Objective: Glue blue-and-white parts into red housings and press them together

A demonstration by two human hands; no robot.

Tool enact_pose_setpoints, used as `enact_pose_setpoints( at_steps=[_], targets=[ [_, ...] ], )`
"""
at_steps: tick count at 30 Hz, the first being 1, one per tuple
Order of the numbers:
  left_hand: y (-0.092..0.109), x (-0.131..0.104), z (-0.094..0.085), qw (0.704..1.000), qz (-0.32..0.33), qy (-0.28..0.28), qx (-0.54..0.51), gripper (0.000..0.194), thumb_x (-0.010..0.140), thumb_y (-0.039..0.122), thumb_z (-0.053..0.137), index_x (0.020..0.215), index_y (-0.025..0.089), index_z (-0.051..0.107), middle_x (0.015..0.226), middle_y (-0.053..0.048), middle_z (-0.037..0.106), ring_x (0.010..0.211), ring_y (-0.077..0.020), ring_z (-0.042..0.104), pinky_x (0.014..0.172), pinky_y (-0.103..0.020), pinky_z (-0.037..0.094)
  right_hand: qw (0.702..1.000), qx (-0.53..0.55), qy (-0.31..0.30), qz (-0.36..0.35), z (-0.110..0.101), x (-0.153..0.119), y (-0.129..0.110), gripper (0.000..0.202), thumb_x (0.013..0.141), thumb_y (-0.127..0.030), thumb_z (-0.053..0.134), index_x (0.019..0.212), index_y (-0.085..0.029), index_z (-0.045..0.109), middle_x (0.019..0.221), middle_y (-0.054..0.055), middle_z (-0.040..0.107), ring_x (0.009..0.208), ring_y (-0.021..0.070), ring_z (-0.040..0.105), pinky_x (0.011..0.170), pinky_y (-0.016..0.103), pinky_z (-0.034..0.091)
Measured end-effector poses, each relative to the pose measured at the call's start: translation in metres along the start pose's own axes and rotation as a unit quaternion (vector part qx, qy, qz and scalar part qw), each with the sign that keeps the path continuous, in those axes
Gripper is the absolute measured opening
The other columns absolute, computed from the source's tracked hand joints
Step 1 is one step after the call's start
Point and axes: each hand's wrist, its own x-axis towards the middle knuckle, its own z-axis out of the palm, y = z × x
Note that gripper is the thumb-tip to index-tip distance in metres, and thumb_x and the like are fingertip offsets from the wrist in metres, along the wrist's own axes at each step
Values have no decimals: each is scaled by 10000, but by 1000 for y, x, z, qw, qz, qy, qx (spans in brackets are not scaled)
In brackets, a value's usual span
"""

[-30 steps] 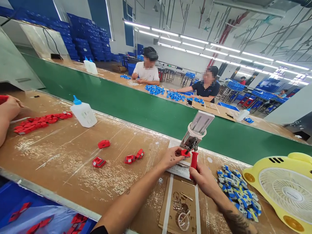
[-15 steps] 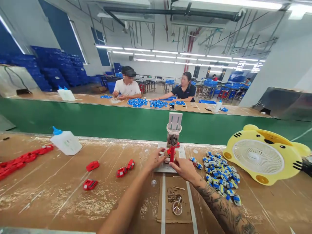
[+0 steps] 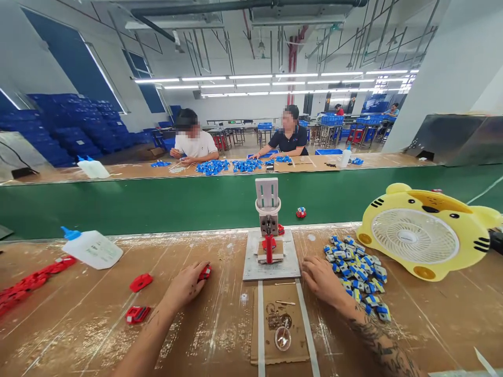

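Note:
My left hand [image 3: 189,283] rests on the bench left of the press, its fingers curled round a red plastic part [image 3: 205,272]. My right hand [image 3: 324,280] is down on the bench to the right of the press, fingers bent; whatever lies beneath them is hidden. Beside it spreads a heap of small blue-and-grey pieces [image 3: 359,275]. Between my hands stands a small hand press [image 3: 269,220] on a pale base plate, its red handle [image 3: 269,248] pointing down. Another red part [image 3: 269,243] sits in the press behind that handle.
Two red parts, one nearer [image 3: 137,314] and one farther [image 3: 141,283], lie left, near a white bottle [image 3: 96,250]. A yellow fan [image 3: 412,235] stands right. A small cup [image 3: 283,338] sits on cardboard in front. Beyond the green belt [image 3: 196,201], two people sit at blue parts.
Both hands have left the press and moved apart, the left onto the red parts, the right beside the blue-and-grey heap. A red part with a pale-blue top now shows on the green belt.

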Motion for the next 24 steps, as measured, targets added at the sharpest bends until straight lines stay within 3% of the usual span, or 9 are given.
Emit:
enact_pose_setpoints(
  at_steps=[3,7,9,11,14,17,20,22,24],
  targets=[
    [8,-11,12,985,-30,58,-157,436,708,287,602,1131,223,682,1125,-101,773,1024,-320,735,917,-413,571,994,105,-36,-9,2,-32,-11,321,963,-285,469,1053,-192,763,1015,109,791,949,258,719,855,362,554],
    [40,-41,36,870,-109,126,-464,514,654,361,741,1146,217,715,1025,-63,783,878,-254,739,838,-371,604,941,330,-46,62,11,-66,-29,311,895,-402,615,1063,-191,770,886,84,771,775,242,688,725,346,545],
    [63,-56,49,815,-135,106,-554,532,627,363,808,1137,225,747,1028,-67,784,872,-238,727,806,-351,604,921,376,-51,86,15,-72,-36,312,850,-406,672,1065,-205,776,826,62,748,721,226,655,692,338,525],
    [85,-69,63,763,-154,41,-626,493,646,437,836,1083,214,786,1021,-99,790,870,-252,725,762,-360,605,912,397,-65,83,20,-73,-41,300,823,-390,708,1060,-223,785,786,45,725,678,209,623,655,323,503],
    [110,-86,81,712,-160,-46,-683,469,671,513,851,1026,208,819,971,-128,795,857,-264,724,742,-376,601,913,395,-84,56,26,-70,-45,240,838,-387,715,1001,-239,810,760,47,708,667,206,615,643,318,490],
    [123,-95,88,704,-146,-55,-693,551,593,440,922,1092,235,809,1024,-116,787,957,-280,722,871,-405,587,924,371,-89,28,29,-68,-47,237,900,-412,664,901,-243,830,753,65,711,692,219,636,662,330,493],
    [130,-96,87,732,-138,-39,-666,455,511,349,947,937,232,837,1065,-101,783,1062,-327,702,985,-431,545,931,357,-82,2,28,-69,-46,276,925,-440,643,866,-246,830,754,72,717,696,222,646,667,334,495],
    [132,-96,85,753,-147,-44,-640,338,525,321,924,845,259,832,1021,-60,797,1034,-333,708,958,-428,555,932,356,-72,-9,25,-70,-45,287,931,-454,640,868,-247,828,741,70,713,676,217,641,653,330,495],
    [133,-97,85,762,-160,-54,-625,366,543,298,898,901,283,823,958,-30,802,961,-315,720,911,-422,570,932,358,-62,-14,21,-71,-44,288,934,-456,640,860,-249,825,720,65,705,644,206,627,630,321,493]
  ],
)
